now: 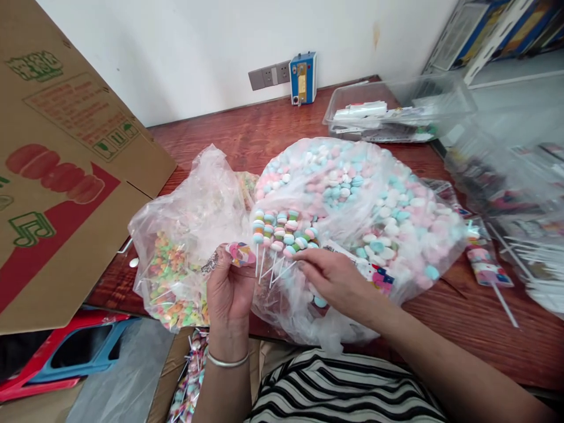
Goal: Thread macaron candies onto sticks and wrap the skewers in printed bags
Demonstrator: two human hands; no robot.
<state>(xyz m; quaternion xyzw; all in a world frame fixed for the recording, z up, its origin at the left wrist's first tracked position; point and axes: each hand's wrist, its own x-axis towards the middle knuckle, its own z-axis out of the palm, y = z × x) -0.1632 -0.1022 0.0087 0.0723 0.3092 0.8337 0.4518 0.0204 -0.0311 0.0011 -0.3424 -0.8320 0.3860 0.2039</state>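
My left hand (229, 288) is closed on a small printed plastic wrapper (240, 254) held upright near the table's front edge. My right hand (335, 279) pinches the white sticks of several candy skewers (282, 232), each stacked with pastel pink, blue, green and white rounds. The skewers fan out between both hands, over a large clear bag (352, 200) full of the same pastel candies. To the left, a second clear bag (180, 264) holds small multicoloured candies.
A big cardboard box (66, 176) leans at the left. A clear plastic tub (396, 108) stands at the back right, with a blue device (303, 77) by the wall sockets. A wrapped skewer (487, 273) and more bagged sticks (537, 258) lie at right on the wooden table (264, 129).
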